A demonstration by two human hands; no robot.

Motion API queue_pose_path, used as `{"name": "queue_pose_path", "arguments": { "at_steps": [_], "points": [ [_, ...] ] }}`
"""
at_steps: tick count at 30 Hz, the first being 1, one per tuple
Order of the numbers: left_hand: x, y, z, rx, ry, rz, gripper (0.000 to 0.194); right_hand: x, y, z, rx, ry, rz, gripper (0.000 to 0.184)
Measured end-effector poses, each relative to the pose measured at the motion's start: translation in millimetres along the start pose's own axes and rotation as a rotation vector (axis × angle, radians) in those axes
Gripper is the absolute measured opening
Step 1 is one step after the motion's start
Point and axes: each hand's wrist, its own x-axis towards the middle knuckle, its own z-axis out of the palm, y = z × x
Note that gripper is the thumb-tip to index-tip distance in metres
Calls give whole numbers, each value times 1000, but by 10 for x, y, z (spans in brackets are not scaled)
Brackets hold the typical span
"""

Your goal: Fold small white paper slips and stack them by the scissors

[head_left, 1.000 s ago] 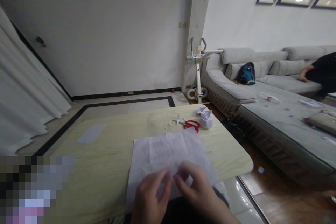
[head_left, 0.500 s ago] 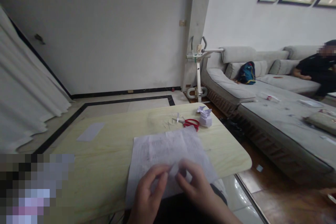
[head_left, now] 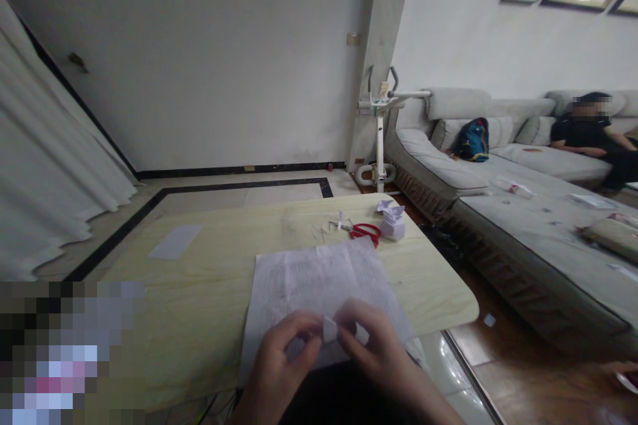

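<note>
Both my hands meet at the near edge of a pale wooden table (head_left: 209, 299). My left hand (head_left: 279, 365) and my right hand (head_left: 379, 352) pinch a small folded piece of white paper (head_left: 329, 330) between their fingertips. Under them lies a large printed white sheet (head_left: 319, 285) spread flat on the table. Red-handled scissors (head_left: 363, 232) lie farther back, with a few paper scraps beside them, and a small stack of folded white paper pieces (head_left: 392, 220) stands just to their right.
A thin white sheet (head_left: 174, 242) lies at the table's far left. A grey sofa (head_left: 523, 212) runs along the right, with a blue bag (head_left: 471, 141) and another person (head_left: 593, 136) sitting on it. A white exercise bike (head_left: 379, 133) stands by the pillar. White curtains (head_left: 44, 172) hang at left.
My fingers have drawn the small folded paper up clear of the big sheet, so it shows between the fingertips. The person on the sofa has shifted into fuller view.
</note>
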Motion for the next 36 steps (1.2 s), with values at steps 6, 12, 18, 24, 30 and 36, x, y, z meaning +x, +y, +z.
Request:
{"name": "queue_pose_path", "arguments": {
  "at_steps": [6,12,18,24,30,36],
  "points": [
    [-9,23,-39,-25,-77,-47,17,-14,-32,-32,35,-36,28,10],
    [7,15,-38,-45,-60,-47,16,-8,-48,-35,20,-65,42,10],
    [-50,-82,-81,-75,-151,-186,19,-53,-41,-61,-33,-144,33,20],
    [-128,-288,-125,89,-140,-183,19,-47,-62,-124,-15,-216,70,26],
    [-53,-110,-69,166,-203,18,12,-25,-97,-117,9,-220,105,20],
    [-65,-57,-51,167,-151,62,17,-34,-119,-108,-21,-240,116,21]
  ]
}}
